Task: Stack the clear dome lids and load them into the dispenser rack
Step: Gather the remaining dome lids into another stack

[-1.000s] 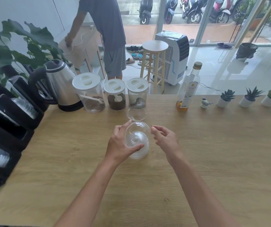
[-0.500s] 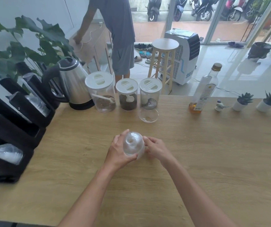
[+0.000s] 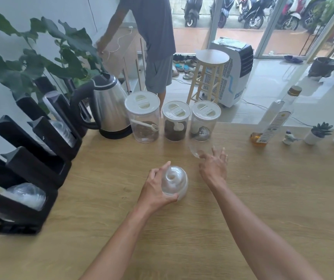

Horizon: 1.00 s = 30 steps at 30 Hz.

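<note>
The left hand (image 3: 156,190) is closed round a stack (image 3: 174,183) of nested clear dome lids, thumb on the near side and fingers curled over the far side, the stack tipped onto its side just above the table (image 3: 263,199). The right hand (image 3: 214,166) is open and holds nothing; its fingers are spread and reach toward a single loose lid (image 3: 197,150), with the fingertips at or touching the lid's near edge. Contact cannot be confirmed.

Layout, left to right:
- The rack (image 3: 31,158) stands at the left table edge. It is black, with several slanted slots. The nearest slot and one farther slot already hold lids.
- A kettle (image 3: 109,110) stands behind the rack.
- Three jars (image 3: 174,120) stand in a row. The loose lid lies just in front of the rightmost jar.
- A bottle (image 3: 273,118) stands at the right, well apart.

Hazards, as judged from this position:
- The loose lid is thin and nearly invisible. A pinch on its edge may let it skid into the jar.
- The stack is held by side pressure only. A loosened grip may let the inner lids slide out.
- A tilted lid may jam instead of nesting.
</note>
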### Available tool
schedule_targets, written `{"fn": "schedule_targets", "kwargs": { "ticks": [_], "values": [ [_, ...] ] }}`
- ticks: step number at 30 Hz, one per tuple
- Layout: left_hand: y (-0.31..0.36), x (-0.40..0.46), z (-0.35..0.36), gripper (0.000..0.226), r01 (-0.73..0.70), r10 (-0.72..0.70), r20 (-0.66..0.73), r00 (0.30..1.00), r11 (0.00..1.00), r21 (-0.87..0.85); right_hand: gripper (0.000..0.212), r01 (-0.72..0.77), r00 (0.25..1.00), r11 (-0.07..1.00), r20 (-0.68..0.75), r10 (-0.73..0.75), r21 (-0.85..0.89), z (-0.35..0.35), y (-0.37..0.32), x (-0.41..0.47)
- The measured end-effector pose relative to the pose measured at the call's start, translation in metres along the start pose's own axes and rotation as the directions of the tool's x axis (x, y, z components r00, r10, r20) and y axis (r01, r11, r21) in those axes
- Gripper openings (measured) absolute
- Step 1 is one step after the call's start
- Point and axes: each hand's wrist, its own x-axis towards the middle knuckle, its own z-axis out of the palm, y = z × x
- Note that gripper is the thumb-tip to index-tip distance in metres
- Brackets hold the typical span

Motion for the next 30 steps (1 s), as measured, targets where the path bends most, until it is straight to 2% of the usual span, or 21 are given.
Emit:
{"fn": "schedule_targets", "kwargs": {
  "ticks": [6, 9, 12, 14, 16, 19, 21, 23, 24, 25, 28, 30],
  "values": [
    [-0.004, 0.001, -0.005, 0.115, -0.064, 0.063, 0.041, 0.997, 0.997, 0.031, 0.016, 0.06, 0.985, 0.998, -0.162, -0.061, -0.011, 0.008, 0.006, -0.019],
    [-0.005, 0.0, -0.007, 0.121, -0.087, 0.085, 0.061, 0.994, 0.996, 0.032, 0.011, 0.1, 0.968, 0.976, -0.247, -0.051, 0.191, 0.005, 0.005, -0.037],
    [-0.004, 0.001, -0.016, 0.126, -0.113, 0.112, 0.047, 0.993, 0.993, 0.021, 0.012, 0.145, 0.964, 0.892, -0.263, -0.031, 0.429, -0.016, -0.007, -0.057],
    [0.001, 0.002, -0.027, 0.124, -0.148, 0.148, 0.006, 0.989, 0.989, 0.001, 0.013, 0.151, 0.968, 0.797, -0.252, 0.002, 0.585, -0.038, -0.017, -0.067],
    [0.01, 0.003, -0.04, 0.119, -0.19, 0.188, -0.045, 0.981, 0.981, -0.037, 0.015, 0.13, 0.984, 0.683, -0.177, -0.001, 0.719, -0.06, -0.028, -0.078],
    [0.026, 0.005, -0.059, 0.115, -0.271, 0.26, -0.109, 0.96, 0.957, -0.102, 0.025, 0.062, 0.994, 0.364, -0.023, -0.108, 0.929, -0.082, -0.044, -0.09],
    [0.033, 0.007, -0.064, 0.112, -0.312, 0.296, -0.135, 0.945, 0.943, -0.117, 0.038, -0.062, 0.981, 0.14, 0.086, -0.176, 0.988, -0.084, -0.049, -0.094],
    [0.035, 0.007, -0.065, 0.108, -0.316, 0.297, -0.16, 0.941, 0.942, -0.109, 0.048, -0.173, 0.964, 0.046, 0.179, -0.196, 0.984, -0.08, -0.048, -0.096],
    [0.034, 0.007, -0.065, 0.106, -0.307, 0.289, -0.164, 0.943, 0.947, -0.092, 0.048, -0.205, 0.959, 0.061, 0.213, -0.189, 0.977, -0.076, -0.046, -0.096],
    [0.031, 0.006, -0.064, 0.104, -0.291, 0.278, -0.155, 0.948, 0.955, -0.062, 0.045, -0.211, 0.96, 0.125, 0.229, -0.159, 0.969, -0.071, -0.044, -0.097],
    [0.019, 0.007, -0.055, 0.101, -0.211, 0.212, -0.058, 0.975, 0.977, 0.034, 0.037, -0.193, 0.979, 0.475, 0.203, 0.031, 0.859, -0.059, -0.042, -0.098],
    [0.011, 0.007, -0.045, 0.1, -0.16, 0.16, 0.008, 0.987, 0.984, 0.082, 0.044, -0.225, 0.973, 0.619, 0.212, 0.097, 0.752, -0.056, -0.043, -0.093]
  ]
}}
